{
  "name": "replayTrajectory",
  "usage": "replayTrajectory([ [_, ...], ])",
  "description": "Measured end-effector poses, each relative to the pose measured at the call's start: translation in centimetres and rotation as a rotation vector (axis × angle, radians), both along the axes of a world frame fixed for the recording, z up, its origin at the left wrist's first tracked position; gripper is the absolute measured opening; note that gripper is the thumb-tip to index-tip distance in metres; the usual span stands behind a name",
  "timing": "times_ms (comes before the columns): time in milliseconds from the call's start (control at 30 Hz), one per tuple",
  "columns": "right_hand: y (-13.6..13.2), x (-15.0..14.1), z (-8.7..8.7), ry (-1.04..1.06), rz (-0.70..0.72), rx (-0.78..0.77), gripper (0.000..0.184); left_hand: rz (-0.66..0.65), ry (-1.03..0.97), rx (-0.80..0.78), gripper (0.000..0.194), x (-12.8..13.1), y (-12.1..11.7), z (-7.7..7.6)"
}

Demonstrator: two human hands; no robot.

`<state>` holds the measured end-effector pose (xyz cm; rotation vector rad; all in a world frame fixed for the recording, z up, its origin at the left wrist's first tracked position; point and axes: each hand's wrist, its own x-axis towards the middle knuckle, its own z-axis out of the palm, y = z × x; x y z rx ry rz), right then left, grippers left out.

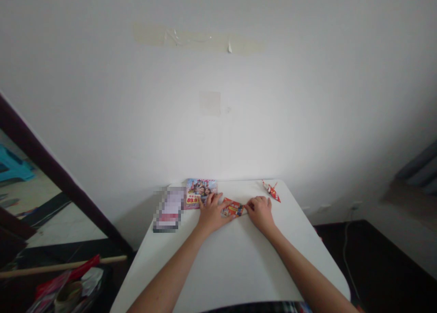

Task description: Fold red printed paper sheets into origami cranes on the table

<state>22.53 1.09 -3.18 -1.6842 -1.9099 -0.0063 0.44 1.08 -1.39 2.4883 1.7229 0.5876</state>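
A folded piece of printed paper [233, 208], mostly orange and red, lies on the white table [232, 263] between my hands. My left hand [212, 213] rests on its left part with the fingers spread out. At the paper's right corner, my right hand [261, 211] pinches the tip between thumb and fingers. Just beyond my left fingers is a flat, colourful printed leaflet [197, 190], partly covered by them. A folded paper crane [272, 191], red and white, sits near the back right corner, behind my right hand.
Left of the leaflet lies a blurred-out phone-like object [170, 208]. The wall [218, 140] stands directly behind the table. On the floor at lower left is a bin [99, 285] with assorted items and a wooden stick [112, 259]. A cable [345, 244] hangs at right.
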Motion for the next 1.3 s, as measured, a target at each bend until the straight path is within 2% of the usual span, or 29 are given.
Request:
replayTrajectory([
  [367,-0.7,-0.8,1.8,-0.043,-0.072,-0.173,0.017,0.043,0.01,-0.035,0.057,0.2,-0.1,0.4],
  [567,-0.8,-1.0,1.6,-0.087,-0.093,-0.154,0.019,0.075,0.023,-0.003,0.053,0.6,-0.4,0.3],
  [867,-0.7,-1.0,2.0,-0.14,-0.108,-0.124,0.019,0.093,0.001,0.05,0.053,1.5,-0.8,-0.7],
  [1300,-0.4,-1.1,1.7,-0.151,-0.128,-0.131,0.021,0.121,0.005,0.078,0.052,1.9,-1.0,-0.5],
])
